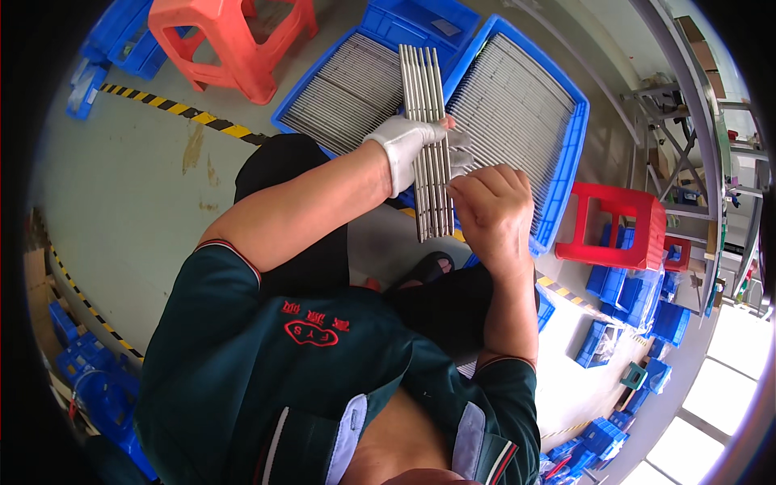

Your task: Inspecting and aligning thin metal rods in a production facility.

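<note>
My left hand (404,149), in a white glove with bare fingertips showing, grips a row of several slim silver metal rods (426,97). The rods lie side by side, their long axis running away from me. Close against the right side of this row is my bare right hand (495,212), fingers curled and thumb side toward the rods. Whatever its fingers may hold is hidden. Beyond my hands sit two blue crates filled with similar rods: the left crate's rods (347,85) and the right crate's rods (517,105) lie in close rows.
An orange-red stool (234,48) stands at the far left, a red stool (618,225) at right. Yellow-black tape (182,111) marks the floor. Metal shelving (703,121) rises at the right edge. Blue bins (618,291) stand at right, others (101,372) at lower left.
</note>
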`<control>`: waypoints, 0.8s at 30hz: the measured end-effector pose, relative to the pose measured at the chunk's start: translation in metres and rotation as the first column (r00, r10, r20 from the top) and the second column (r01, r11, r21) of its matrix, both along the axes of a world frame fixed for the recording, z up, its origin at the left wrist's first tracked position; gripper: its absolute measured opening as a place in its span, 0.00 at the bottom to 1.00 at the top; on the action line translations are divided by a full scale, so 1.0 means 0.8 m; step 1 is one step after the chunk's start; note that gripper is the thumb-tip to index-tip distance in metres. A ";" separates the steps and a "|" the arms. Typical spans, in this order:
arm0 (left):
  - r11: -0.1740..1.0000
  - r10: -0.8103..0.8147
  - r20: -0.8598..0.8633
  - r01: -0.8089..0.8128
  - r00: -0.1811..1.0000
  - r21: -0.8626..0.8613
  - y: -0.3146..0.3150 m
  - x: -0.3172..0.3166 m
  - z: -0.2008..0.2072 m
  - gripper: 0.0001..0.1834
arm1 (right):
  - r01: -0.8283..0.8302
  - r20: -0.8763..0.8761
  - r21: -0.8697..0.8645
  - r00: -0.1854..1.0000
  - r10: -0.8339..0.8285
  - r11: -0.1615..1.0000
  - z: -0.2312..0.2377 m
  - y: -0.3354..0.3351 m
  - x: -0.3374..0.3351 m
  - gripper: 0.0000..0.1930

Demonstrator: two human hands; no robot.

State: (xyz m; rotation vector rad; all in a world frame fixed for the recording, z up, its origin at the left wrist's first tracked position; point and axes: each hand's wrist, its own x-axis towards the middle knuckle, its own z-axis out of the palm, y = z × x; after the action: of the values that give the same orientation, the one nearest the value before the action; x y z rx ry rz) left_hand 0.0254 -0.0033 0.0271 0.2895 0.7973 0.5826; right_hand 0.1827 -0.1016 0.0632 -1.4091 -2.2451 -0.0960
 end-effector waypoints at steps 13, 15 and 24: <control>0.998 0.007 0.027 -0.009 1.000 0.057 0.004 0.000 -0.008 0.12 | 0.128 -0.258 -0.053 0.956 -0.138 0.990 -0.002 0.001 0.013 0.03; 0.997 0.010 0.031 -0.013 0.999 0.074 0.005 -0.001 -0.006 0.13 | 0.137 -0.326 -0.106 0.931 -0.165 0.985 -0.006 0.002 0.016 0.03; 0.999 0.014 0.066 -0.016 0.998 0.037 0.006 -0.005 0.001 0.11 | 0.118 -0.339 -0.192 0.924 -0.178 0.974 -0.012 0.002 0.021 0.03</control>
State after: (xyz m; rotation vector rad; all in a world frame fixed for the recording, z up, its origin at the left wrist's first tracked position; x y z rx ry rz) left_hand 0.0215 0.0017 0.0278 0.2976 0.7263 0.6188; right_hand 0.1996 -0.0997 0.0534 -1.5440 -1.8832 0.2849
